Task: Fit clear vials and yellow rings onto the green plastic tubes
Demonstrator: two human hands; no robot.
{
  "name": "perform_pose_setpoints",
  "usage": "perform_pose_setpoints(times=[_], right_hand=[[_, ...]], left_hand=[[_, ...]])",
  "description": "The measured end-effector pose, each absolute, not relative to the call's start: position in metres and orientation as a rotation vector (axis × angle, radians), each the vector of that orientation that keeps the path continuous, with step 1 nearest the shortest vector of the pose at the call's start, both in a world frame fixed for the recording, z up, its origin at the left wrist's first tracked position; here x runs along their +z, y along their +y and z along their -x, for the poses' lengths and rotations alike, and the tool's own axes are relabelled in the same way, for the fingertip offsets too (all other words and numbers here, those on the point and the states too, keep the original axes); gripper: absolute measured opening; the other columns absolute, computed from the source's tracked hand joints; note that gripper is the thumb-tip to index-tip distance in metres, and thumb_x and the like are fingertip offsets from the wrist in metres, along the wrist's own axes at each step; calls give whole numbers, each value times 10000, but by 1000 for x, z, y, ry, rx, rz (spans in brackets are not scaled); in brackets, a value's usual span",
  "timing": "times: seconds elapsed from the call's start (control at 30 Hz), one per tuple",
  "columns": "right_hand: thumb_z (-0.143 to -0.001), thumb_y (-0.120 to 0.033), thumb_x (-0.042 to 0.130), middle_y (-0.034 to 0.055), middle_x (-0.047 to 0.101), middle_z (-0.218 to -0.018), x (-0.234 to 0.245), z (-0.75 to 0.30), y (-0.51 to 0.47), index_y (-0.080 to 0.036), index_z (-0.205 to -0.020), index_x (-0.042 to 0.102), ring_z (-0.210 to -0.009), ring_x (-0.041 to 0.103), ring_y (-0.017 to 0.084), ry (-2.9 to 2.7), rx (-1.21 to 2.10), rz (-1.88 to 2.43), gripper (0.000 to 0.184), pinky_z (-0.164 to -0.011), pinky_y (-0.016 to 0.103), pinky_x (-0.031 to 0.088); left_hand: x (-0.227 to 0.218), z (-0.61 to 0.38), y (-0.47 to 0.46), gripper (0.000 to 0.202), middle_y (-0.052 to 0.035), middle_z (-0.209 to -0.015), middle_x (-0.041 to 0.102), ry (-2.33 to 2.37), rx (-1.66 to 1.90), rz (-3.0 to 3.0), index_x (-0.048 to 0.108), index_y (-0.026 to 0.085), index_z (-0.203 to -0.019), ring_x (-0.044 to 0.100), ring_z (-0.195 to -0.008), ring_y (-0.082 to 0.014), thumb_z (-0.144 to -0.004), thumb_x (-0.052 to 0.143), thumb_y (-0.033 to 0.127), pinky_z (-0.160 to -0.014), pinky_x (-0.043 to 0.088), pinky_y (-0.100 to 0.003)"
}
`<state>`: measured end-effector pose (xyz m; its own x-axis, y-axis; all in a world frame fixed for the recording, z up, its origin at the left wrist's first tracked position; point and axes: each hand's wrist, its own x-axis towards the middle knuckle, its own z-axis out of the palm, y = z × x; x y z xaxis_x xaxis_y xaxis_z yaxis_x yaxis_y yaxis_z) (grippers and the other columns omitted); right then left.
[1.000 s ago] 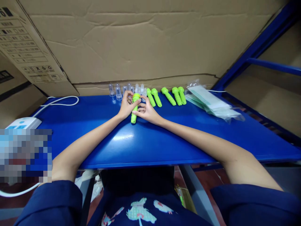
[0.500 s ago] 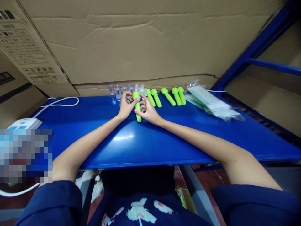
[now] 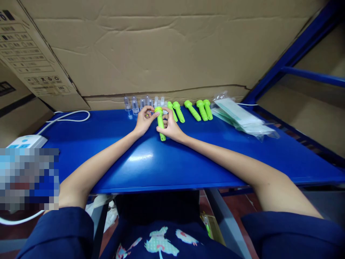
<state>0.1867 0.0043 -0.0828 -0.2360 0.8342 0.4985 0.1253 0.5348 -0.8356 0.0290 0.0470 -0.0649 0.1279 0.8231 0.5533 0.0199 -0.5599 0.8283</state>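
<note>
Between my two hands is a lime-green flashlight (image 3: 161, 126), its wide ringed head pointing away and its narrow end toward me. My right hand (image 3: 174, 126) is closed around the body from the right side. From the left, my left hand (image 3: 145, 120) pinches at the flashlight's head with bent fingers; some fingertips are hidden. Just beyond my hands stand several clear plastic caps (image 3: 135, 105). To the right of them lie two green flashlights (image 3: 178, 112), one partly behind my right fingers.
Three more green flashlights (image 3: 201, 110) lie farther right, beside flat items in clear plastic bags (image 3: 242, 117). A white power strip (image 3: 28, 141) with a cable is at the left. Cardboard (image 3: 161, 54) walls the back of the blue table (image 3: 215, 151); a blue frame (image 3: 293, 54) rises at right.
The flashlight has shifted slightly right and stands a little straighter in my hands. My left thumb and fingers have moved a little at its head.
</note>
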Motion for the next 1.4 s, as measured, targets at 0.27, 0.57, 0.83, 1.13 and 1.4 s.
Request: perform_pose_setpoints(times=[0.27,0.57,0.83,1.13,1.4], right_hand=[[-732,-262,722,-41,460,-912,-80,-189,4,-294,-1286,269,-651,554,96,-1674,846,831,716,-585,261,485],[-730,-379,790,-88,479,-767,-76,-191,7,-294,-1099,287,-608,554,106,-1544,1002,847,630,-561,253,502],[-742,-360,767,-86,462,-768,-77,-193,9,-292,-1037,280,-561,502,94,-1590,947,890,573,-519,239,455],[-759,-344,754,-79,469,-776,-78,-192,8,-290,-1141,289,-576,526,102,-1611,907,895,604,-544,248,492],[-725,-218,709,-82,474,-737,-77,-191,7,-276,-1170,347,-579,514,98,-1596,845,898,577,-512,219,444]], left_hand=[[-64,-31,45,413,15,-799,560,884,1484,-1787,568,200,-827,450,-644,-98,-743,807,526,-606,354,-241],[-59,-34,39,461,-11,-895,636,830,1431,-1803,598,194,-903,535,-704,-104,-692,865,505,-590,370,-229],[-59,-33,38,396,-3,-806,643,885,1412,-1772,645,172,-832,514,-663,-108,-666,883,442,-613,393,-246],[-59,-33,36,464,10,-812,631,837,1456,-1700,640,170,-879,500,-647,-84,-616,915,435,-617,377,-230],[-60,-33,39,474,14,-789,635,824,1446,-1663,656,164,-844,495,-625,-72,-582,935,444,-611,385,-224]])
